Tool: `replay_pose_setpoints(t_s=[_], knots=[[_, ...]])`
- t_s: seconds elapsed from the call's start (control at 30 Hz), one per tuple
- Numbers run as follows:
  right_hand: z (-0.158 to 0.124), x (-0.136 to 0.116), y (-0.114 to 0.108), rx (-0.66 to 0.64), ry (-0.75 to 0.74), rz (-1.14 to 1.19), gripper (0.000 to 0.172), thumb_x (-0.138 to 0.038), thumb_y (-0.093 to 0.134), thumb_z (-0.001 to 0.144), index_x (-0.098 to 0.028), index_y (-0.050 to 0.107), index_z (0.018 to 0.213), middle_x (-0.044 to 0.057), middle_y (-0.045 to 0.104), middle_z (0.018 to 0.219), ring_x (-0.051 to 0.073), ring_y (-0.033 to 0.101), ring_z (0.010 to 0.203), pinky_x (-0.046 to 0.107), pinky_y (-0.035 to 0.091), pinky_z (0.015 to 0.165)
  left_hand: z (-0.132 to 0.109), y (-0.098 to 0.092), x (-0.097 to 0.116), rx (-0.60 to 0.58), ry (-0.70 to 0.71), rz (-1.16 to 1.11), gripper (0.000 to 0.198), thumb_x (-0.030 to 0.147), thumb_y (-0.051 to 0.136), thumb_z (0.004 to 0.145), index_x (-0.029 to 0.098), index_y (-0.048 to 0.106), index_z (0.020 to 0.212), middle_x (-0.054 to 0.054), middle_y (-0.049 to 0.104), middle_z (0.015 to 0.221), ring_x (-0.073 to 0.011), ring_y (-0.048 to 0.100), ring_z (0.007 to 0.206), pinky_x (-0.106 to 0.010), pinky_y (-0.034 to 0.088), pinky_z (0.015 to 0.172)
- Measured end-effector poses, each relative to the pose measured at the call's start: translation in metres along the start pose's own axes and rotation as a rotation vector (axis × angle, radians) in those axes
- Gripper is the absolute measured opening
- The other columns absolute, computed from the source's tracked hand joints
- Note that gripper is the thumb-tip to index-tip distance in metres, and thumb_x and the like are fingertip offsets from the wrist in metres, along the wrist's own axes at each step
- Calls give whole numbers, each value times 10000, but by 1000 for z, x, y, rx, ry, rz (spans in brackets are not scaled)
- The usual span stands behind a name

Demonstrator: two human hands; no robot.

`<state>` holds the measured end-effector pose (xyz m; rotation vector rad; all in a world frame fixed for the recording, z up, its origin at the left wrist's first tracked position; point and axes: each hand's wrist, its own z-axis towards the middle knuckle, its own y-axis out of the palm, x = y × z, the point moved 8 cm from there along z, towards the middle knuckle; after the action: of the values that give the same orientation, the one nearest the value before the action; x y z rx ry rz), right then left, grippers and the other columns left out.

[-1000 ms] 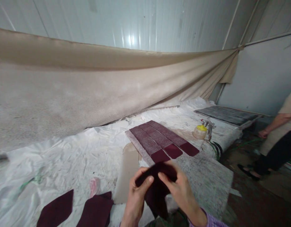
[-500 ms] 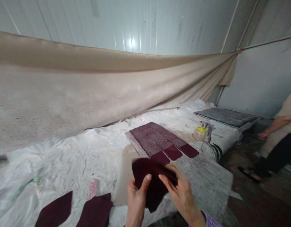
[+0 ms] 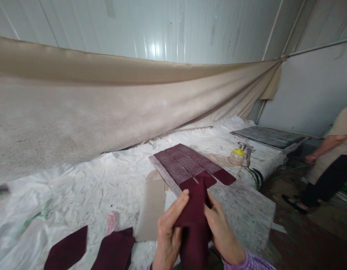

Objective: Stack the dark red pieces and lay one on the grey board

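Between my hands is a dark maroon fabric piece, bent so that one part faces up and another hangs toward me. My left hand grips its left edge with the fingers laid along it. On the other side my right hand pinches the right edge, thumb and fingers partly behind the cloth. Just beyond lie several maroon strips side by side on a speckled board, their far parts dusted whitish and their near ends plain. More maroon pieces lie at the lower left, beside a single pointed piece.
A spray gun with a yellow-lidded cup stands right of the strips, its hose trailing off the edge. A beige card and a pink crumpled item lie on the white sheeting. Another person stands at far right.
The fabric piece has been turned and bent between my hands, with its lower part now hanging toward me. My left hand's fingers now lie along its edge. The other person has barely moved.
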<state>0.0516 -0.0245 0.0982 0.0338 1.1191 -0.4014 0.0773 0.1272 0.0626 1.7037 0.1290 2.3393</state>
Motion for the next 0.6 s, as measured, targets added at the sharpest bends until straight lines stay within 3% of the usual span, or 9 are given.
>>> replay_pose_setpoints(t_s=[0.1,0.13,0.23,0.27,0.4,0.43,0.53,0.6], knots=[[-2,-13,-9,87,-198,-81,190,-258,584,770,-191,688,914,69,652,850,213,621,796,329,518,739,-1,-2,-17,46,-261,-139,389,490,627,755,157,717,934,-103,705,893,-286,628,954,-394,455,923],[-2,-12,-9,78,-201,-50,190,-249,585,760,-196,685,913,67,650,865,213,618,813,330,516,751,0,-1,-16,25,-254,-129,384,489,619,760,152,721,912,-104,705,861,-290,632,939,-395,458,917],[-1,12,0,-49,76,143,236,-262,544,809,-201,633,1019,56,661,912,201,628,812,321,532,725,2,2,5,-72,34,59,293,411,671,738,172,741,892,-120,694,984,-289,578,1067,-360,363,1025],[-1,13,2,-77,100,142,233,-265,548,815,-201,632,1023,56,661,921,200,628,814,320,532,726,2,1,8,-69,76,67,300,413,662,747,184,737,926,-118,681,1042,-282,559,1100,-355,341,1044],[-1,-20,-1,-43,-260,-71,183,-214,613,755,-213,687,923,63,644,910,206,608,845,323,502,766,1,-1,-12,-37,-142,-158,442,507,584,784,221,665,1112,-104,680,1065,-283,598,1045,-408,409,986],[0,-19,-1,-46,-219,-25,191,-227,594,768,-211,676,939,63,643,902,204,612,832,323,508,751,2,1,-10,-71,-110,-124,417,486,614,770,223,680,1086,-104,683,1060,-289,596,1052,-410,401,996],[3,-2,7,-109,101,145,215,-295,531,816,-193,641,970,60,652,842,197,629,779,310,529,704,2,5,9,-143,162,71,288,369,669,753,223,725,995,-105,652,1137,-288,524,1169,-388,310,1076],[3,-12,10,-134,4,57,191,-283,560,781,-192,668,909,64,650,829,203,622,786,315,521,724,3,3,3,-126,106,-42,348,383,589,814,248,659,1128,-98,620,1195,-276,546,1146,-413,367,1037]])
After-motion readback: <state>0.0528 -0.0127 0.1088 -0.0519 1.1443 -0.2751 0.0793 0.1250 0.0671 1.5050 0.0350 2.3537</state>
